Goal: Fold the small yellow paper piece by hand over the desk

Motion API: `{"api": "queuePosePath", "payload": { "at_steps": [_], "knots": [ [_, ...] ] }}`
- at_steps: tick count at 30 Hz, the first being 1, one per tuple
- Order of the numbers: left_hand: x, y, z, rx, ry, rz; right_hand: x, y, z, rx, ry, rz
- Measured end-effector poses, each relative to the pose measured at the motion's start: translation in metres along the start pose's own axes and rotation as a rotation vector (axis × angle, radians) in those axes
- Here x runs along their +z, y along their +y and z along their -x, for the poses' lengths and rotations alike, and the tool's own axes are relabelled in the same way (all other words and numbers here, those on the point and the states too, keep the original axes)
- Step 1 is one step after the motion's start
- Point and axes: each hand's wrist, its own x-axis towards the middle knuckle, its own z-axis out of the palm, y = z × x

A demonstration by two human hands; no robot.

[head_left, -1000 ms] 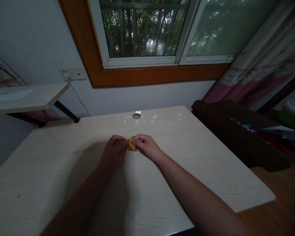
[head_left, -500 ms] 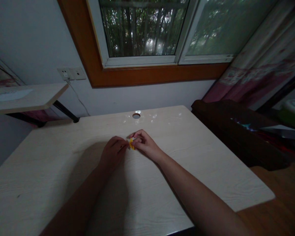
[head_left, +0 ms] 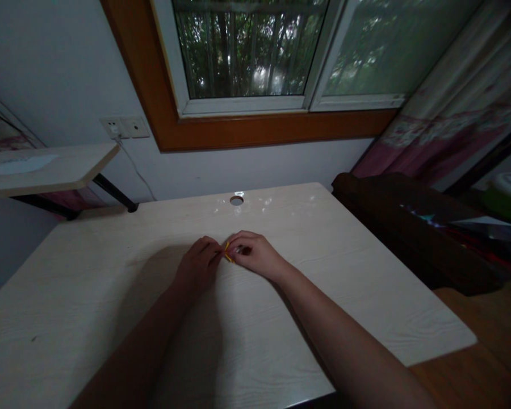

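A small yellow piece with a flower-like edge (head_left: 227, 255) is held between my two hands, just above or on the pale desk (head_left: 281, 335). From the left, my left hand (head_left: 199, 261) pinches it with thumb and fingertips. My right hand (head_left: 258, 254) closes on it from the other side, its thumb and index finger bent round it. A bit of something whitish shows inside the right fingers, too small to name. Most of the yellow piece is hidden by fingertips.
Beyond the hands is a round cable hole (head_left: 237, 200) in the desk. A raised shelf (head_left: 51, 170) on black legs stands at the back left. A white cord (head_left: 136, 170) hangs from the wall socket (head_left: 125, 128). Dark wooden furniture (head_left: 392, 227) stands at the right.
My right fingers have closed further round the yellow piece, which has turned from showing its face to showing a thin edge. My left hand has barely moved.
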Motion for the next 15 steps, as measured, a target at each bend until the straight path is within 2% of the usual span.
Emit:
{"api": "queuePosePath", "payload": {
  "at_steps": [5, 15],
  "knots": [
    [0.0, 0.001, 0.0, -0.004, -0.035, -0.028, 0.002, 0.004, 0.001, 0.006, -0.019, 0.043],
    [0.003, 0.001, -0.001, -0.059, -0.005, 0.006, 0.014, -0.004, 0.001, 0.094, 0.104, 0.095]
  ]
}}
